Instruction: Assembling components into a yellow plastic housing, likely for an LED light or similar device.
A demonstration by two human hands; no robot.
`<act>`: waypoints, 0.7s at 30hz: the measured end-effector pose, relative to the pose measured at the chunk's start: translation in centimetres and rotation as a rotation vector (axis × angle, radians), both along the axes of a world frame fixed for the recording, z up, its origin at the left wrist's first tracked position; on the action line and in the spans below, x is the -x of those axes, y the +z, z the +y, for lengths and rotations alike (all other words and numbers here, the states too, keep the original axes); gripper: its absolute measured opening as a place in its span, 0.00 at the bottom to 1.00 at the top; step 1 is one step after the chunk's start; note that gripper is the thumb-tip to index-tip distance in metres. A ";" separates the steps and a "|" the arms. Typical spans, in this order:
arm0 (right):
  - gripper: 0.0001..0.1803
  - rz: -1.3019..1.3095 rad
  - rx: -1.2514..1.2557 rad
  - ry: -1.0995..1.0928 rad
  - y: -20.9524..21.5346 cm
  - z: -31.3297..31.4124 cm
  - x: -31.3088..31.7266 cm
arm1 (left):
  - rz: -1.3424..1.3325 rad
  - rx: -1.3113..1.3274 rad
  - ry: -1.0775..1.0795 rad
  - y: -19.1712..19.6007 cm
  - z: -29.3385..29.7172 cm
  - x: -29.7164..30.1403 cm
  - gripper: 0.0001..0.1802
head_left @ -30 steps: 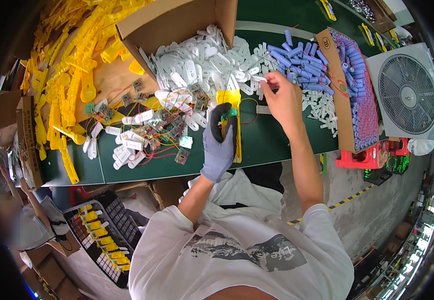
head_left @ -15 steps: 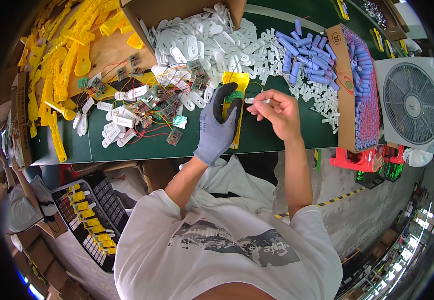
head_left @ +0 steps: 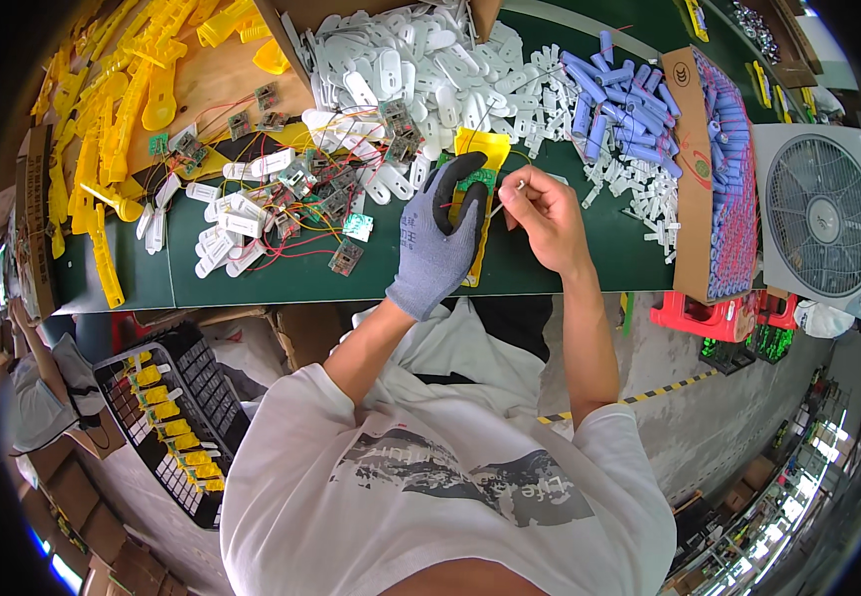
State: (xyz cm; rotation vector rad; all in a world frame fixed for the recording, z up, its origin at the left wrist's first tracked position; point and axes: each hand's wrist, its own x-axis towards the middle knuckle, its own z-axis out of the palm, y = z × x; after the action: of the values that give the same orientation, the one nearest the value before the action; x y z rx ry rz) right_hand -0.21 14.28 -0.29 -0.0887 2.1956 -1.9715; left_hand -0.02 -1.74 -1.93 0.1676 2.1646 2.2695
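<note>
My left hand [head_left: 437, 238], in a grey-blue glove with black fingertips, is closed around a yellow plastic housing [head_left: 487, 149] at the table's front edge. A green circuit board [head_left: 472, 180] sits in the housing between my thumb and fingers. Bare and close on the right, my right hand [head_left: 547, 221] pinches a thin, pale, stick-like piece whose kind I cannot make out. Its tip points at the housing's right side. Thin wires arch from the housing's upper part toward the right. Left of my glove lie loose circuit boards [head_left: 346, 258] with red and black wires.
White plastic covers [head_left: 440, 50] spill from a cardboard box at the back. Yellow housings [head_left: 113, 129] pile up on the left. Purple cylindrical cells [head_left: 629, 109] lie right, beside a cardboard box [head_left: 691, 199] of more cells. A fan [head_left: 823, 214] stands far right; a black crate [head_left: 177, 417] sits below left.
My right hand has turned and drawn its fingers together, bringing the thin piece to the housing's side. My left hand keeps its hold. The whole view has shifted slightly.
</note>
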 end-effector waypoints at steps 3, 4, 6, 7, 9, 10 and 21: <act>0.07 0.074 -0.117 0.017 -0.1 -0.3 0.0 | 0.094 0.088 0.027 -0.1 0.0 0.1 0.17; 0.07 0.071 -0.115 0.014 -0.2 -0.6 -0.1 | 0.093 0.090 0.023 0.0 0.0 0.0 0.17; 0.12 0.060 0.086 -0.132 -0.7 -1.6 -0.8 | -0.004 0.044 0.023 0.3 0.0 -0.1 0.17; 0.12 0.058 0.090 -0.131 -0.8 -2.1 -1.0 | -0.006 0.049 0.024 0.2 0.0 -0.2 0.17; 0.20 0.033 0.206 -0.211 -1.1 -2.6 -1.5 | 0.036 0.035 0.035 -0.1 0.0 -0.2 0.16; 0.19 0.015 0.162 -0.195 -1.5 -2.3 -1.6 | 0.034 0.036 0.032 0.0 0.1 -0.2 0.16; 0.21 0.393 -0.290 -0.295 -1.0 -4.6 -2.7 | 0.056 0.064 0.011 -0.4 -0.3 -0.1 0.16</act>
State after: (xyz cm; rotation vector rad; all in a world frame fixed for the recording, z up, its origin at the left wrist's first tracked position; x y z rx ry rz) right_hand 2.51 9.71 -1.24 -0.1260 2.8738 -1.8730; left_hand 0.09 -2.00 -2.31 0.2224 2.2675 2.2246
